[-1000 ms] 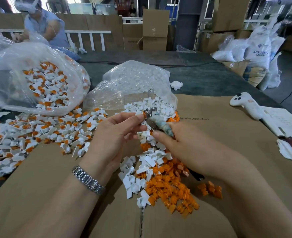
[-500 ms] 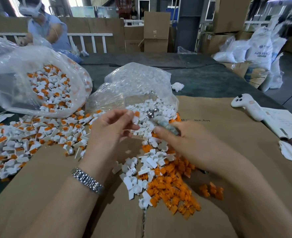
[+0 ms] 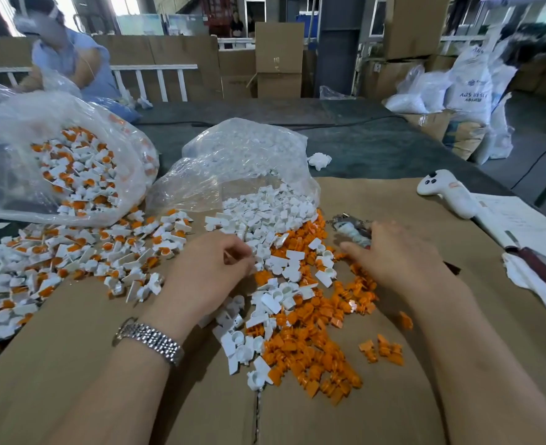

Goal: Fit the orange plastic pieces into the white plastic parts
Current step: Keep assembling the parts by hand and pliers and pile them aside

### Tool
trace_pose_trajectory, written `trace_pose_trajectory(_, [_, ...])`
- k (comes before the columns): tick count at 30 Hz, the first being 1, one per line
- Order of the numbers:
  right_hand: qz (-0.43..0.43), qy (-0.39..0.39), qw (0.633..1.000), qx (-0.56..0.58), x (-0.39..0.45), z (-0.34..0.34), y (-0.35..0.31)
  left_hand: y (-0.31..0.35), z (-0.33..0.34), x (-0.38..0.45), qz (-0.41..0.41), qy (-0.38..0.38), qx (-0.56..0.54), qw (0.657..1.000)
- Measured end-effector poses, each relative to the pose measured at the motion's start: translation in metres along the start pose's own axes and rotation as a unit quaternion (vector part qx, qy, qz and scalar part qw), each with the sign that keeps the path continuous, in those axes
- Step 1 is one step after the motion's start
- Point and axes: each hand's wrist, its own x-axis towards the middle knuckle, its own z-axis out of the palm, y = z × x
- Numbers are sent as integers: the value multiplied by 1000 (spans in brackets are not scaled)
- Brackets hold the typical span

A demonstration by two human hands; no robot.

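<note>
My left hand (image 3: 207, 268) is palm-down at the left side of the loose pile of small white plastic parts (image 3: 275, 239), fingers curled inward with the tips at the pile; I cannot tell whether they pinch a part. A silver metal link watch (image 3: 151, 340) is on that wrist. My right hand (image 3: 400, 252) lies flat and palm-down to the right of the pile, fingers extended toward a small metal tool with a mottled blue-grey handle (image 3: 352, 231); the fingertips touch or overlap the handle, with no grip visible.

Between and below the hands, the small orange plastic pieces (image 3: 310, 345) are spread on the brown corrugated cardboard sheet (image 3: 72, 380) covering the near part of the dark tabletop (image 3: 377, 146), mixed with white parts along their left side. A few orange pieces lie apart to the right of that spread.

The white parts spill from a clear plastic bag (image 3: 239, 155) at the sheet's far edge. At the left edge, white parts already fitted with orange pieces (image 3: 56, 258) lie in a heap, spilling from a second, larger clear plastic bag (image 3: 56, 155).

Toward the right edge: a white handheld controller (image 3: 448, 194), white paper sheets (image 3: 519, 220).
</note>
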Motion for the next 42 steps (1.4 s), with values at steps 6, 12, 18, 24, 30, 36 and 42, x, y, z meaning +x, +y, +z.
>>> trace_pose_trajectory(6, [1,-10,1000,-17,3,7,-3,1,10,6,-10,-40,29,999])
trace_pose_trajectory(12, [-6,20,1000,-7,0,7,-11,7,11,6,-44,-40,-13,998])
trace_pose_trajectory(18, [-164,17,986,35,-12,3,-36,7,9,6,-64,-58,-113,990])
trace_pose_trajectory(24, [-175,6,985,-3,-15,6,-41,11,7,4,-57,-46,-124,990])
trace_pose_trajectory(30, [-141,26,966,217,-17,-4,-39,16,-2,-3,-84,-24,-264,961])
trace_pose_trajectory(36, [-181,-36,859,477,-29,-14,-43,17,-12,-2,-169,-121,-552,807])
trace_pose_trajectory(42, [-238,-50,807,538,-30,-18,-40,18,-9,-3,-136,-149,-607,768])
